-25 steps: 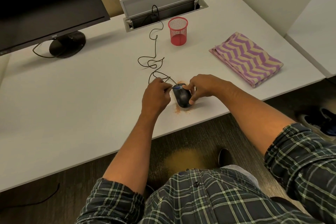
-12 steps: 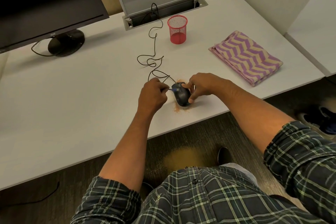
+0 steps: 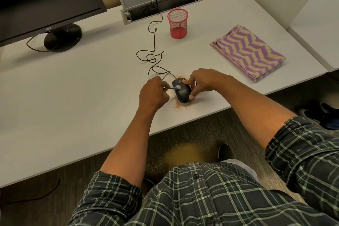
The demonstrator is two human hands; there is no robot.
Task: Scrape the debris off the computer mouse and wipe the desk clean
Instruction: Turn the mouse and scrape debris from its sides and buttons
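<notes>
Left hand (image 3: pixel 153 93) pinches a thin scraper (image 3: pixel 173 88), its blue tip on the front top of the computer mouse (image 3: pixel 181 92). Right hand (image 3: pixel 200 82) clamps the mouse from its right side, thumb low, fingers over the top; mouse rests on the desk (image 3: pixel 73 97) near the front edge. Orange debris (image 3: pixel 180 107) lies around it. Judgement: short strokes, steady clamp, sweep away from the edge so grit stays on the desk. Open room to the left; cable (image 3: pixel 154 60) loops behind; folded cloth (image 3: pixel 249 51) well apart at right; 1 red mesh cup (image 3: pixel 177 23) beyond.
</notes>
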